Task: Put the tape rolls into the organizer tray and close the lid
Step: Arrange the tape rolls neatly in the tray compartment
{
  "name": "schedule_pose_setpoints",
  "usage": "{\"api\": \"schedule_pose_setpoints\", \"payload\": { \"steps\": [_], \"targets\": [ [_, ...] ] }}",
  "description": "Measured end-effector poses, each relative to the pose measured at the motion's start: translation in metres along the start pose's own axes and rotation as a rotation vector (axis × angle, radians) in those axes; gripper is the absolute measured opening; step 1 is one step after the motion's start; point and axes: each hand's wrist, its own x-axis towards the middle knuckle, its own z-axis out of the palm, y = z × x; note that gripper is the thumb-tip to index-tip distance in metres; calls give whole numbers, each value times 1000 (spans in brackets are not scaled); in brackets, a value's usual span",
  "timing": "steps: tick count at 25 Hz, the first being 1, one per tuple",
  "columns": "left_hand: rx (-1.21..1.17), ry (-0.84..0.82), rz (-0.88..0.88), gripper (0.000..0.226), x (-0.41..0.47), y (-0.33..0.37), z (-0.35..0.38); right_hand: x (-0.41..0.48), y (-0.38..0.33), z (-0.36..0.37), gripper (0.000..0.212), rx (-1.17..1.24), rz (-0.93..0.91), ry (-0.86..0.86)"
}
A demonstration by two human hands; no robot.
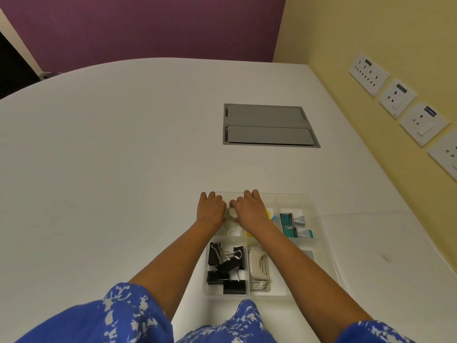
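Both hands, left (211, 209) and right (249, 209), curl around a tape roll (230, 215) in the organizer tray (319, 219) far-left compartment; the lid (376, 233) (clear, lying alongside) remains unclosed

White table (123, 169), clear organizer tray (319, 219), black binder clips (226, 266), blue white-speckled sleeves (123, 315), purple wall (148, 28)

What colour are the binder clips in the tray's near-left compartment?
Black with silver wire handles; the binder clips show clearly in the head view.
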Motion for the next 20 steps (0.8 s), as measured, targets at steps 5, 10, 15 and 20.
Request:
{"api": "schedule_pose_setpoints", "payload": {
  "steps": [5, 10, 15, 20],
  "targets": [
    [-45, 22, 16, 32, -3, -1, 0, -2, -1, -3, 33, 49, 19, 25],
    [-207, 127, -8, 28, -12, -4, 3, -12, -5, -4, 19, 56, -17, 1],
    [-198, 109, -53, 24, -15, -6, -3, -16, -8, -5, 21, -83, -23, -98],
    [-86, 10, -81, 33, -14, -6, -3, -15, -14, -12, 18, -127, -2, -144]
  ]
}}
